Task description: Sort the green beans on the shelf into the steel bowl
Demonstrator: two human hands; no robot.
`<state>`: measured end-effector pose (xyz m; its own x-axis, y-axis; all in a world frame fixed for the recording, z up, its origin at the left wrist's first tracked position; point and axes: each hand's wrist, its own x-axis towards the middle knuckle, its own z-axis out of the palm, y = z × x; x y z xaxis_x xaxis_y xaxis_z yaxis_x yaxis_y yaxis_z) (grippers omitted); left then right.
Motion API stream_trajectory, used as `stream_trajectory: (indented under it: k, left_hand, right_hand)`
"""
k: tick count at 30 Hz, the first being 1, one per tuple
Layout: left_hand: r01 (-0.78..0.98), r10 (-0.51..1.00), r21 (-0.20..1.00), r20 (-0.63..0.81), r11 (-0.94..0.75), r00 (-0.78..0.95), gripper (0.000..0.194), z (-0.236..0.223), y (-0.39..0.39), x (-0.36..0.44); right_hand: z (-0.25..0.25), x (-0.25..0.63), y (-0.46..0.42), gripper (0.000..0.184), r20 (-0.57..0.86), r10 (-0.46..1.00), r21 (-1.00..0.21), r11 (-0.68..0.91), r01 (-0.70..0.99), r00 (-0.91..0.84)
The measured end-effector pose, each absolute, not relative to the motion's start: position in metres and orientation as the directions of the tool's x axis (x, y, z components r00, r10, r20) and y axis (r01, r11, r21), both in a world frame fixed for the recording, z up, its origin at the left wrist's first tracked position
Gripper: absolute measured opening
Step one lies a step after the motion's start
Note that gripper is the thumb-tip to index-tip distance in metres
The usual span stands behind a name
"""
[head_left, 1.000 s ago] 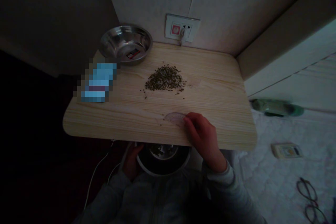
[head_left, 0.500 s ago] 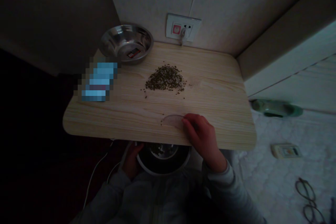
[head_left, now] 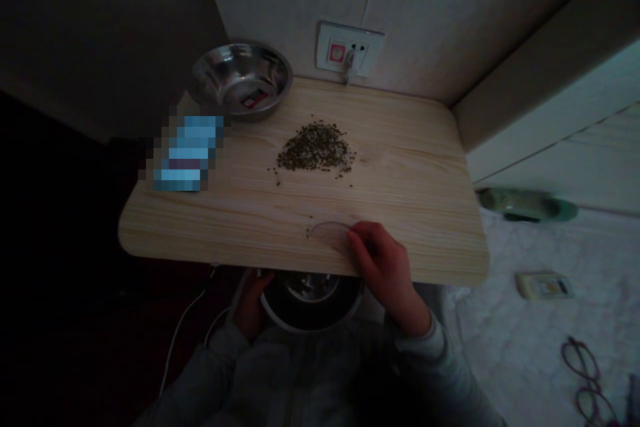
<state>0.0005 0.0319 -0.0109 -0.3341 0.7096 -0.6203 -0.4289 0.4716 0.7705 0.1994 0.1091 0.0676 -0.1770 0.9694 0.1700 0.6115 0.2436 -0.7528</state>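
In the head view, my right hand (head_left: 383, 267) pinches a thin clear plastic piece with a curved edge (head_left: 330, 233), held down at the front part of the wooden tabletop (head_left: 415, 193). A few small grains lie just left of that piece. Below the table's front edge, my left hand (head_left: 251, 303) grips the left side of a round pot with a pale rim and dark inner wall (head_left: 310, 319). Some dark bits show inside the pot, partly hidden by the table edge. Farther back on the tabletop spreads a pile of small greenish-brown beans or seeds (head_left: 316, 148).
A steel basin (head_left: 240, 80) stands at the back left, with a blurred-out lit screen (head_left: 185, 153) before it. On the wall is a socket (head_left: 350, 50) with a plug. To the right, a green bottle-like object (head_left: 530, 205), a small pale box (head_left: 545, 285) and glasses (head_left: 583, 363) lie on white bedding.
My right hand and the clear plastic piece have shifted very slightly toward me. The pile and my left hand on the pot look the same.
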Motion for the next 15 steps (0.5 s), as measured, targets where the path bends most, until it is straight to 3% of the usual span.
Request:
stream_trajectory:
  k: [4, 9, 15]
  left_hand:
    - [-0.393, 0.725, 0.79, -0.601, 0.472, -0.338, 0.02, -0.0123, 0.0312, 0.0]
    - [-0.506, 0.697, 0.716, -0.662, 0.481, -0.274, 0.019, -0.0115, 0.0315, 0.0032]
    - [-0.488, 0.726, 0.747, -0.626, 0.452, -0.285, 0.022, -0.0146, 0.0309, 0.0005]
  right_hand:
    - [0.0676, 0.1979, 0.1094, 0.012, 0.165, 0.966, -0.746, 0.255, 0.616, -0.201]
    - [0.0686, 0.197, 0.1085, 0.014, 0.156, 0.963, -0.752, 0.259, 0.606, -0.218]
    - [0.0675, 0.1977, 0.108, 0.013, 0.175, 0.959, -0.744, 0.277, 0.608, -0.222]
